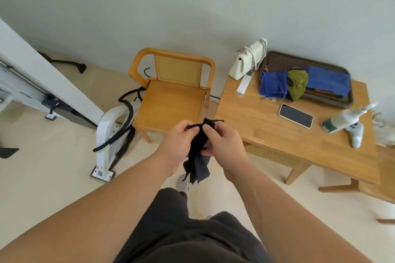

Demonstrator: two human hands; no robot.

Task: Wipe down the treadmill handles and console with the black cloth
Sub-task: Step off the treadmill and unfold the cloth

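Note:
Both hands hold the black cloth (198, 151) in front of me, over the floor between the chair and the table. My left hand (175, 145) pinches its upper edge from the left. My right hand (222, 143) grips it from the right, and the cloth's lower end hangs loose below the hands. The white treadmill (27, 83) is folded up against the left wall. A white frame piece (106, 134) with a black cable draped over it stands on the floor near it. No console shows.
A wooden chair (171, 96) stands just beyond my hands. To the right a wooden table (267, 126) carries a tray (277, 60) with blue and green cloths (297, 85), a white handbag (248, 60), a phone (296, 115) and a spray bottle (346, 119).

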